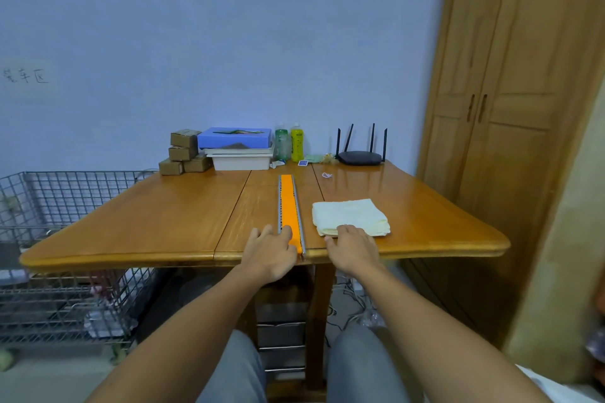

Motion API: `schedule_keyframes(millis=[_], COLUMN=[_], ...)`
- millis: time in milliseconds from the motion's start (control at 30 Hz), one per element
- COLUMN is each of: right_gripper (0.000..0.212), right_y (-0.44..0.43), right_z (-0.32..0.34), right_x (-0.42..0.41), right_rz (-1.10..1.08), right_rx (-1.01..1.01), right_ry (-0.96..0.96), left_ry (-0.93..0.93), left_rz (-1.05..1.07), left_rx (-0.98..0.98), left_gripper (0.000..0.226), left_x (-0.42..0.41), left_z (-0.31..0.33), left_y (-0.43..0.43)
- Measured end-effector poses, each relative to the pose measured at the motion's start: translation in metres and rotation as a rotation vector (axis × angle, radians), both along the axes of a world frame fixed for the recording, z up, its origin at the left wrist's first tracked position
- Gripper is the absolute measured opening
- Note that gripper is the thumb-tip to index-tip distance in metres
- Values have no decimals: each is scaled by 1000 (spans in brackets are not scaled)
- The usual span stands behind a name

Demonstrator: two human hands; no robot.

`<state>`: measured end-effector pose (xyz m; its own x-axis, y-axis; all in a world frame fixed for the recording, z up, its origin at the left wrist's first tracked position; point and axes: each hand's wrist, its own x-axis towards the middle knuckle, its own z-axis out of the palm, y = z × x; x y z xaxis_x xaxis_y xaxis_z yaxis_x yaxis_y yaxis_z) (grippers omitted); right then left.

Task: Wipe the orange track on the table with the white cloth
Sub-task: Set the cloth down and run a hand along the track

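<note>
Wiping looks unstarted: the left hand (273, 247) lies flat, fingers spread, on the near end of the orange track (288, 206) mid-bench, while the right hand (353, 244) rests loose-fingered on the folded white cloth (350, 214) beside it, not yet gripping.

The track (290, 206) lies on the table (163, 216), running from the near edge straight toward the far wall. Just right of the track lies the folded cloth (350, 216). The left hand (271, 252) rests on the track's near end; the right hand (355, 247) rests on the cloth's near edge. Behind the track's far end stand two bottles (290, 144). Left of those sit a stack of trays (240, 149) and small boxes (185, 152); right of them, a router (360, 157).
</note>
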<state>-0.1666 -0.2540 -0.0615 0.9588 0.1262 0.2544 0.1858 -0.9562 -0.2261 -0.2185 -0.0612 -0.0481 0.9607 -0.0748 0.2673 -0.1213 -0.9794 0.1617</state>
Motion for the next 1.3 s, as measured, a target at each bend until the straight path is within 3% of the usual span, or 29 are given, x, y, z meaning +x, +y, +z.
schedule_keyframes(millis=[633, 1033, 1300], right_gripper=[56, 51, 50], right_y=[-7, -12, -3], right_z=[8, 16, 21], right_x=[-34, -21, 13], right_rz=[-29, -38, -22], right_rx=[3, 29, 22], right_ry=[1, -43, -33], left_ry=[-45, -201, -142], left_rz=[-19, -4, 60], left_rx=[37, -15, -146], left_gripper=[35, 25, 20], left_x=[-57, -46, -11], left_z=[-3, 8, 20], left_y=[-7, -1, 7])
